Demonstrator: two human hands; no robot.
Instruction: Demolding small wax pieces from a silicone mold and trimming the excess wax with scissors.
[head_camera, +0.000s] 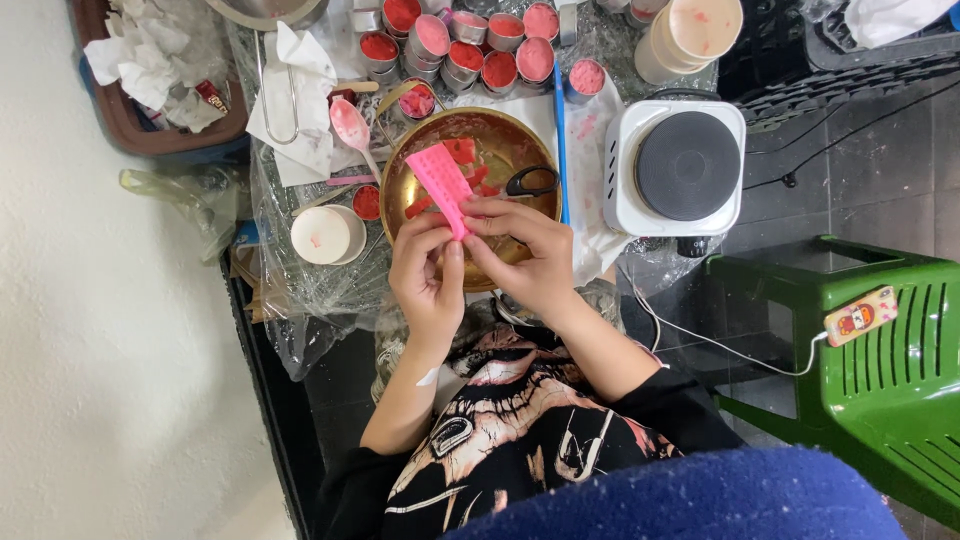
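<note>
I see my left hand (428, 275) and right hand (528, 262) both pinching the near end of a pink dimpled silicone mould strip (440, 180), each grip closed on it, holding it tilted over the round brass bowl (500, 150) so red wax pieces (462, 150) fall inside, black scissors (532, 182) resting there too

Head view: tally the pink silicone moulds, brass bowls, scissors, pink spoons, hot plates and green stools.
Pink silicone mould: 1
Brass bowl: 1
Scissors: 1
Pink spoon: 1
Hot plate: 1
Green stool: 1
Total: 6
</note>
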